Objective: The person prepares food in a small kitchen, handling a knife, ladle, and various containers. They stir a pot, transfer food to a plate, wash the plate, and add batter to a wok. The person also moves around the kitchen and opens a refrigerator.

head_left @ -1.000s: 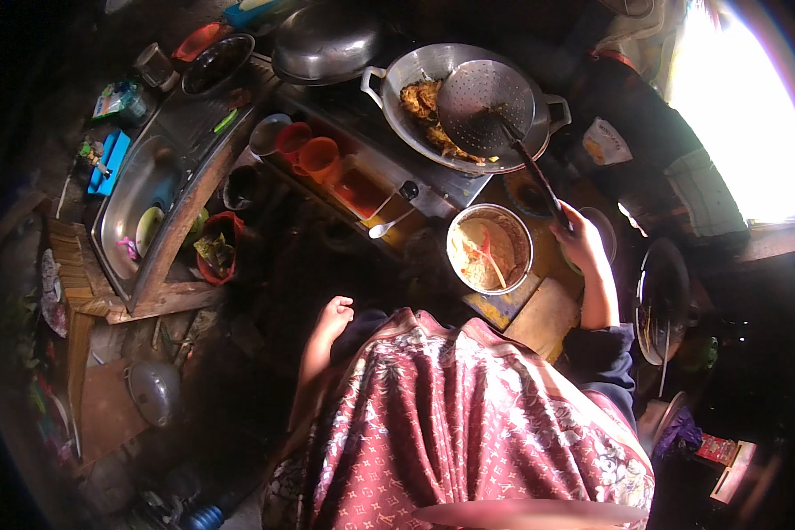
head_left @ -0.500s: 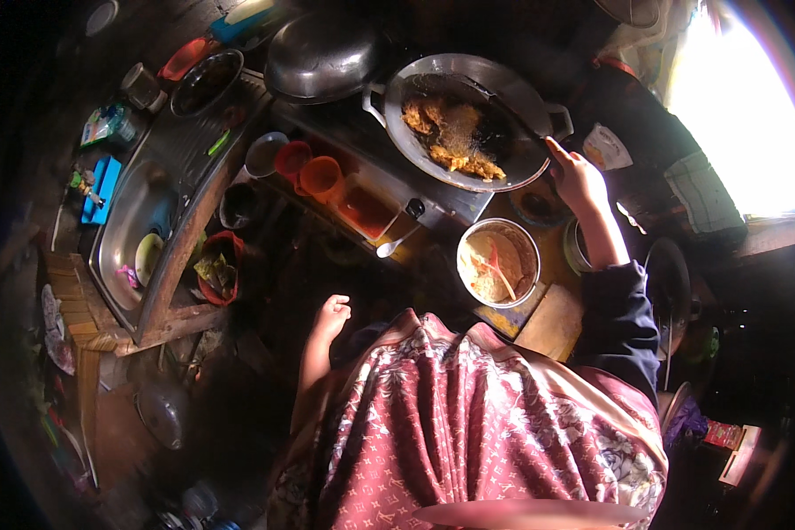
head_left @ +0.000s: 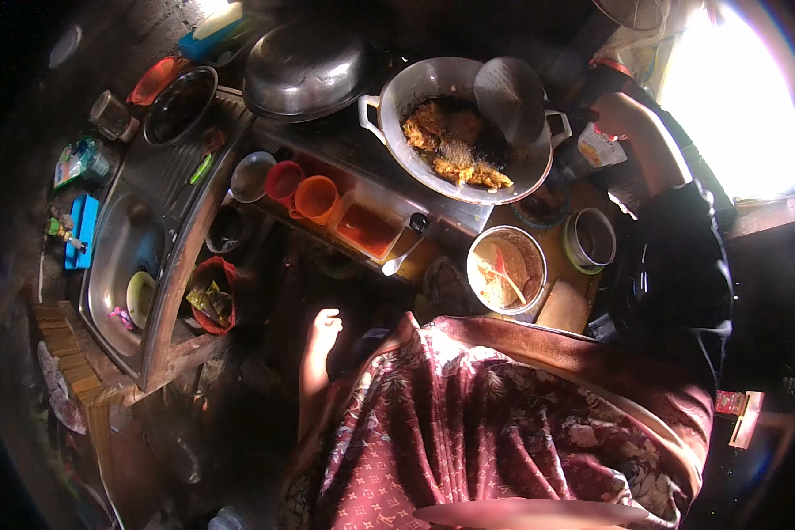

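Logging change: skimmer point(head_left: 509, 99) shifted to wok's point(head_left: 390, 119) upper-right rim, leaving fried food point(head_left: 455, 171) uncovered inside; right hand point(head_left: 620, 117) farther right, fingers curled, grip I can't make out; left hand point(head_left: 325, 327) empty, half-curled.

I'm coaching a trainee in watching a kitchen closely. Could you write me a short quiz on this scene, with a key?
1. True or false: the wok has nothing in it.
2. Pick one. What shows at the wok's right side?
A. a cup
B. a skimmer
C. a knife
3. Short answer: which of the person's hands is nearer the wok?

Key
1. False; brown food lies in it.
2. B.
3. The right hand; the left hand is well away, and nothing shows in it.
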Demonstrator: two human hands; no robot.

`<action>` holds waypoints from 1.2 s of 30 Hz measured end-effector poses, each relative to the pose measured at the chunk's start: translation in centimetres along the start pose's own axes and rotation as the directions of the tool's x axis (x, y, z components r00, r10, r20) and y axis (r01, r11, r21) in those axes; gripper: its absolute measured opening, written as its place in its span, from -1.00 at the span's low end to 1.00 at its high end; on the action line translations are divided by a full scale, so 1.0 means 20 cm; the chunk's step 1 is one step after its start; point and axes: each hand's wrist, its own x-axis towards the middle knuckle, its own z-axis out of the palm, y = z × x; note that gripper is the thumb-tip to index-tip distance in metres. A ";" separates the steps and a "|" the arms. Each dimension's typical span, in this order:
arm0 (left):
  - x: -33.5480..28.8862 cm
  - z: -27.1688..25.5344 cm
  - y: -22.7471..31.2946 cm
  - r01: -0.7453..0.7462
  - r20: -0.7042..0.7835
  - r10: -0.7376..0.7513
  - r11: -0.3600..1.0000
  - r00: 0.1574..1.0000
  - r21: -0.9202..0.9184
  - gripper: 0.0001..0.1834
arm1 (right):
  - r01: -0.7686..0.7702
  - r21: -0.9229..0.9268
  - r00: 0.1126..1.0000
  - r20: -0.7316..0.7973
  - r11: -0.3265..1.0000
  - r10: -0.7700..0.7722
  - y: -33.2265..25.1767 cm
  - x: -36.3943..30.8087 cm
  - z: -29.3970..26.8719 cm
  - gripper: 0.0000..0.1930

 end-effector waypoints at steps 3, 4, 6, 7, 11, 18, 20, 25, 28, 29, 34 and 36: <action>0.03 -0.05 -0.02 -0.043 0.044 0.047 0.996 0.998 -0.081 -0.71 | -0.085 0.088 0.993 0.093 0.993 0.076 -0.03 -0.03 -0.09 -0.72; 0.04 -0.07 -0.03 -0.056 0.061 0.063 0.992 0.996 -0.110 -0.71 | -0.115 0.119 0.985 0.139 0.986 0.098 -0.04 -0.06 -0.12 -0.73; 0.06 -0.10 -0.04 -0.054 0.077 0.063 0.993 0.995 -0.104 -0.70 | -0.176 0.180 0.961 0.245 0.968 0.129 -0.07 -0.09 -0.20 -0.75; 0.07 -0.11 -0.04 -0.053 0.085 0.062 0.993 0.994 -0.101 -0.70 | -0.215 0.226 0.936 0.326 0.950 0.134 -0.07 -0.10 -0.23 -0.75; 0.12 -0.15 -0.04 0.068 0.130 -0.035 0.963 0.991 -0.259 -0.67 | -0.433 0.423 0.739 0.672 0.796 0.046 -0.05 -0.11 -0.30 -0.78; 0.18 -0.20 0.02 0.013 0.156 0.020 0.978 0.987 -0.206 -0.64 | -0.682 0.732 0.719 0.671 0.002 -0.180 -0.37 -0.42 0.12 -0.89; 0.19 -0.19 0.06 0.024 0.132 -0.007 0.992 0.991 -0.125 -0.65 | -0.643 0.680 0.752 0.648 -0.352 -0.122 -0.56 -0.50 0.24 -0.67; 0.19 -0.16 0.16 0.112 0.060 -0.119 0.987 0.991 0.111 -0.70 | -0.445 0.633 0.848 0.526 -0.633 -0.069 -0.95 -0.47 0.36 -0.92; 0.17 -0.14 0.20 0.123 0.049 -0.126 0.991 0.991 0.053 -0.72 | -0.365 0.533 0.872 0.483 -0.763 -0.080 -1.05 -0.42 0.34 -0.93; 0.15 -0.13 0.21 0.125 0.045 -0.127 0.991 0.991 0.050 -0.70 | -0.346 0.555 0.890 0.448 -0.756 -0.079 -1.07 -0.40 0.33 -0.94; 0.09 -0.12 0.22 0.107 0.032 -0.108 0.994 0.994 0.030 -0.72 | -0.280 0.547 0.915 0.400 -0.789 -0.048 -1.09 -0.35 0.36 -0.95; 0.06 -0.12 0.20 0.118 0.017 -0.118 0.993 0.993 -0.006 -0.73 | -0.240 0.632 0.931 0.364 -0.737 0.009 -1.11 -0.33 0.39 -0.95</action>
